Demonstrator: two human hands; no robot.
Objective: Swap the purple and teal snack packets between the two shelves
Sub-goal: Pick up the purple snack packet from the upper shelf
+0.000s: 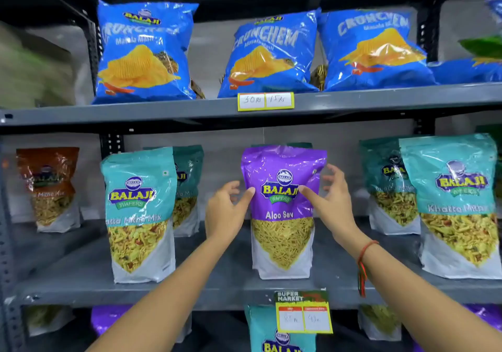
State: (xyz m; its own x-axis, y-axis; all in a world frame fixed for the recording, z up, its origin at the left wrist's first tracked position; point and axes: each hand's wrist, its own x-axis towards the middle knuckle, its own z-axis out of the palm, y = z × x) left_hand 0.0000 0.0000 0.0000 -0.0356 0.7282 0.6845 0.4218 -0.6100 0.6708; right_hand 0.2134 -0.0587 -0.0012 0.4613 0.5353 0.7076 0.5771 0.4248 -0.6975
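Observation:
A purple Aloo Sev packet [282, 166] stands upright on the grey middle shelf [217, 283]. My left hand [225, 210] is at its left side and my right hand [332, 204] at its right, both thumbs touching its front, fingers spread beside it and not clasping. Teal Khatta Mitha packets stand on the same shelf, one at the left [140, 204] and one at the right [456, 188], with more behind them. On the shelf below, a teal packet [271, 332] shows at the centre, and purple packets sit at the left [106, 319] and far right [483, 313].
Blue Crunchem chip bags [271, 52] line the top shelf. A brown packet [49, 183] stands at the far left of the middle shelf. Price tags hang on the upper shelf edge [265, 101] and the middle shelf edge [304, 313]. Perforated metal uprights frame the rack.

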